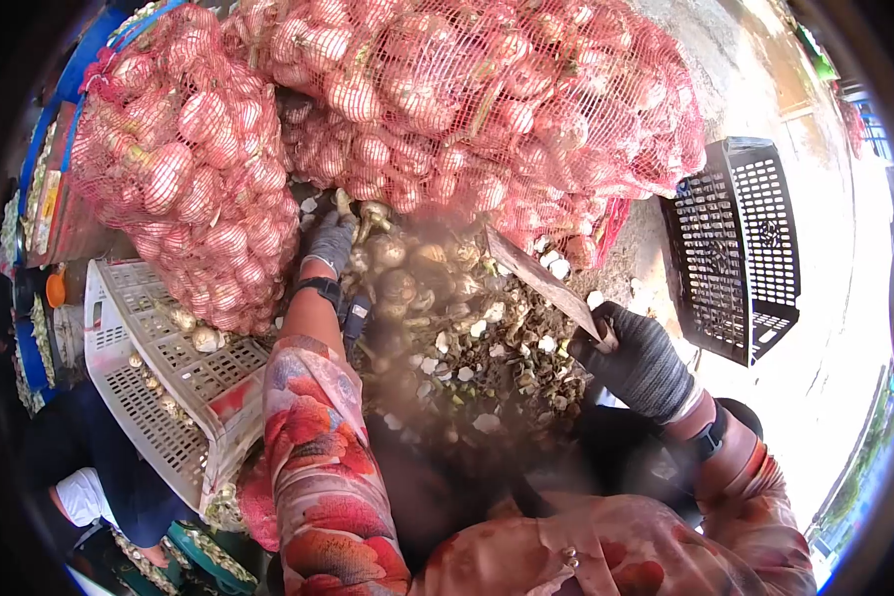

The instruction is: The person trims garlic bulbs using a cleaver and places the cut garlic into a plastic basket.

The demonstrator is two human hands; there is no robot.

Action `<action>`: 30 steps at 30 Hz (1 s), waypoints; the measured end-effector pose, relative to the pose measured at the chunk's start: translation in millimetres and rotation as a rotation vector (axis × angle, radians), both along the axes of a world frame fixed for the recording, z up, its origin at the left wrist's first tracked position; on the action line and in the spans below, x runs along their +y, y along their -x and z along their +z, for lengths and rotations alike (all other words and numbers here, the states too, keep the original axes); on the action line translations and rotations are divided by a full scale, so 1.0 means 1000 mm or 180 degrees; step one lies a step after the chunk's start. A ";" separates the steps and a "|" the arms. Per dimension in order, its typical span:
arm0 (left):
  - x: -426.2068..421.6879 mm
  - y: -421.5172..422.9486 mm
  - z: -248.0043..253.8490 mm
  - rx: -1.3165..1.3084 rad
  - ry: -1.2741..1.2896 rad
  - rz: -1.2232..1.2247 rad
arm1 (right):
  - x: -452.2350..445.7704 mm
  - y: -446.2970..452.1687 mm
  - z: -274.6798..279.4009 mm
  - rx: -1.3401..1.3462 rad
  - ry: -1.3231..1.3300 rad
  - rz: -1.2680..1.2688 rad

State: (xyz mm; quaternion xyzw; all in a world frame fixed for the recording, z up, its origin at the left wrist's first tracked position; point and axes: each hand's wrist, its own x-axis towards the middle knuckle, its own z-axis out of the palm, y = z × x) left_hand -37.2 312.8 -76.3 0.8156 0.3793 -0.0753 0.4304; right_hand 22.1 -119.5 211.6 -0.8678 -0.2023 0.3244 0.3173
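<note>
My right hand (636, 363), in a dark grey glove, is closed round the handle end of a wide, dirty blade (541, 283), which points up and to the left. In a grey glove, my left hand (333, 241) is closed at the near edge of the red net sacks, on a garlic bulb (344, 203) that shows just past the fingers. A second bulb with a stalk (374, 219) lies to its right. Between my hands is a pile of loose garlic bulbs (397, 288), partly blurred, with cut stem pieces and scraps (487, 368) nearer to me.
Red net sacks of bulbs stand at the left (189, 179) and across the back (487, 89). A white crate (159, 397) with some bulbs is at the left, a black crate (735, 248) at the right. Another person's hand (154, 554) shows at lower left.
</note>
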 end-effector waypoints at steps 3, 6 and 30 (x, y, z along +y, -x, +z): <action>-0.068 0.009 0.030 -0.0128 -0.1902 -0.0593 | -0.006 0.001 -0.016 -0.0118 0.0034 0.0127; -0.088 0.037 0.024 -0.1063 -0.1007 -0.0049 | -0.005 0.000 -0.015 -0.0134 0.0373 0.0368; -0.304 0.089 0.254 -0.1346 -0.1341 -0.1325 | -0.017 0.030 -0.024 0.0201 -0.1131 0.0270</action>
